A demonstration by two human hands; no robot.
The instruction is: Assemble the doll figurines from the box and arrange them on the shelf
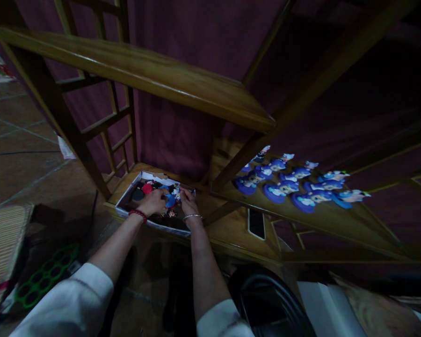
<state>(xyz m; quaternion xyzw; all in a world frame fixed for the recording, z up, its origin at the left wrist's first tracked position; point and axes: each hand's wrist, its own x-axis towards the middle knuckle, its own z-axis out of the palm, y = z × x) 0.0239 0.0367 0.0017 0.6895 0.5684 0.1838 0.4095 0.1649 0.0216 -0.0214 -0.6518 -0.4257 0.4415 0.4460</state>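
Note:
Both my hands are over a shallow white cardboard box on the low wooden shelf. My right hand, with a silver bangle at the wrist, pinches a small white-and-blue figurine near the box's right end. My left hand, wearing a red bead bracelet, has its fingers closed at the blue round base beside that figurine. Whether base and figurine are one piece is hard to make out in the dim light. Around my left hand lie a red piece, a dark round piece and a small figurine.
Several purple-and-white figurines stand in rows on the raised shelf to the right. A phone lies on the lower shelf. A thick wooden beam crosses above my hands. A black chair and a green tray with round holes are below.

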